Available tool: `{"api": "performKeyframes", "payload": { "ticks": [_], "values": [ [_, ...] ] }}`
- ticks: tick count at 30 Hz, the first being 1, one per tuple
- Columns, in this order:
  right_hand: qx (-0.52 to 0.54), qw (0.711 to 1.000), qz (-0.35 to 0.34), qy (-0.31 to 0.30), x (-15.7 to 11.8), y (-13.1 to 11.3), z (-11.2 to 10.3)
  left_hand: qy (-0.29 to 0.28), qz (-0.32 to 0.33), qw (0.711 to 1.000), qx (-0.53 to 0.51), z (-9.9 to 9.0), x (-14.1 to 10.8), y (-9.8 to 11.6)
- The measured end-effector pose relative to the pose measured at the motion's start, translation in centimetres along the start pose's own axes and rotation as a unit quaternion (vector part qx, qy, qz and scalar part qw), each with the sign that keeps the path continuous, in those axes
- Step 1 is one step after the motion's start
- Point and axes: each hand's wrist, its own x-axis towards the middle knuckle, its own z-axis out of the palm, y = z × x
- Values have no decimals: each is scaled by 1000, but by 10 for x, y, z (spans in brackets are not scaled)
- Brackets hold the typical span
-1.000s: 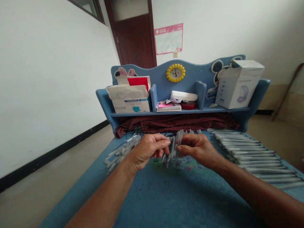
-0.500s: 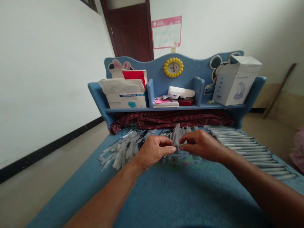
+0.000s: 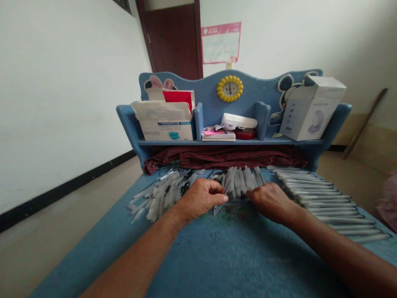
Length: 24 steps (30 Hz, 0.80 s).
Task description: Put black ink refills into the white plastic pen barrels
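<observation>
On the blue table lies a middle bundle of translucent pen tubes (image 3: 240, 181), pointing away from me. My left hand (image 3: 203, 198) is at its left near end, thumb and forefinger apart, with nothing plainly between them. At the bundle's right near end my right hand (image 3: 268, 200) is closed, its fingers bent down and the fingertips partly hidden; what they grip, if anything, cannot be made out. A looser pile of translucent tubes (image 3: 167, 192) with some dark pieces spreads to the left. On the right, pens with dark tips (image 3: 328, 198) lie side by side in a long row.
Behind the tubes a red checked cloth (image 3: 226, 157) lies under a blue shelf (image 3: 231, 143). The shelf holds a mask box (image 3: 167, 130), papers (image 3: 218, 135), a red round tin (image 3: 245, 135) and a white box (image 3: 310, 109). A yellow-rimmed clock (image 3: 230, 88) is on its back panel.
My hands have moved apart. The right one has shifted right and down and closed. The tubes that stood raised between my fingers now lie flat in the middle bundle.
</observation>
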Motion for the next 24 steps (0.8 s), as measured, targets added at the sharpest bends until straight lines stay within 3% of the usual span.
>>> {"api": "performKeyframes", "payload": {
  "ticks": [11, 13, 14, 15, 16, 18, 19, 20, 22, 24],
  "values": [
    [58, 997, -19, 51, 6, -6, -2, -54, -9, 998, 17, -4, -1, -2],
    [125, 989, -10, 78, 4, -2, -5, -56, -10, 998, 26, -5, -2, -2],
    [210, 973, 3, 96, 3, 1, -6, -57, -9, 998, 31, -6, -2, -2],
    [328, 937, 21, 115, 2, 3, -8, -59, -10, 998, 35, -6, -2, -2],
    [463, 875, 38, 136, 1, 6, -9, -61, -10, 997, 38, -6, -2, -2],
    [689, 703, 60, 168, 0, 9, -11, -67, -9, 997, 37, -5, -2, -2],
    [750, 634, 61, 178, 0, 9, -12, -71, -9, 997, 35, -5, -2, -1],
    [787, 586, 60, 185, 1, 9, -12, -74, -8, 997, 32, -4, -2, -1],
    [822, 535, 59, 185, 2, 6, -13, -81, -6, 996, 27, -2, -3, 1],
    [838, 513, 60, 174, 3, 2, -12, -87, -7, 996, 22, -1, -3, 2]
  ]
}}
